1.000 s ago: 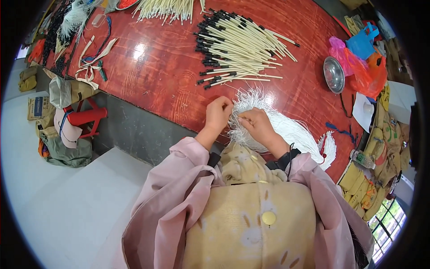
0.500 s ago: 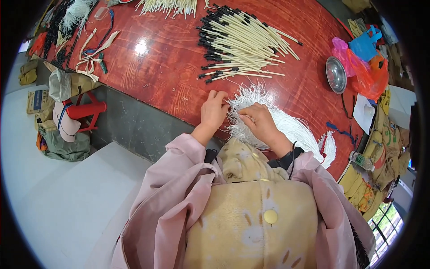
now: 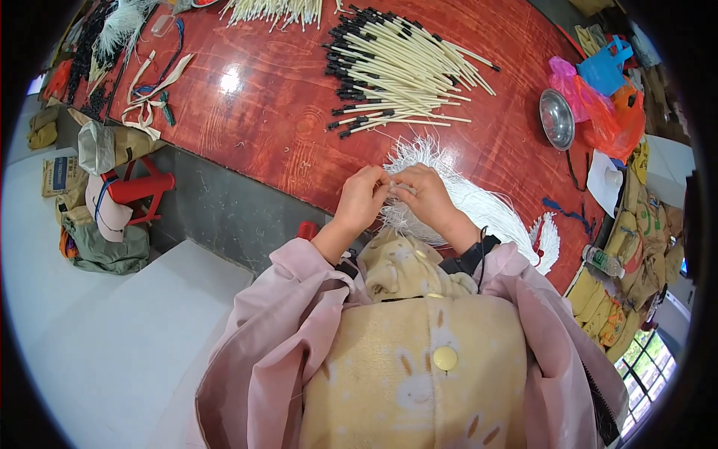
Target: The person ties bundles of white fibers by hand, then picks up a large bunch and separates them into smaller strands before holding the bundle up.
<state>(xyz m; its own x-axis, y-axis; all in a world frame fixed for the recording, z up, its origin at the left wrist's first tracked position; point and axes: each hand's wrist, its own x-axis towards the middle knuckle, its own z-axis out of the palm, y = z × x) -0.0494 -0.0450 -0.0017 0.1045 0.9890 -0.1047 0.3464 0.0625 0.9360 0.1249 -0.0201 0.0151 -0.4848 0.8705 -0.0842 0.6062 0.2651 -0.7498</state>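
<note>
Over the near edge of the red table, my left hand and my right hand meet fingertip to fingertip. Both are closed in a pinch on thin white strands, a pale bit of which shows between the fingers. Beneath and behind them lies a bundle of white strings, its frayed end spreading at my fingers and its length running right along the table edge. A small white tassel with a red bit lies at the bundle's right end. The exact grip of each finger is too small to make out.
Beyond my hands lies a pile of pale sticks with black ends. A metal bowl and plastic bags stand at the right, a clear bottle near the right edge. Cloth strips lie left; a red stool stands below.
My left hand has moved right and down from the far side of the frayed end to meet my right hand. Its fingers have closed into a pinch beside the right fingertips.
</note>
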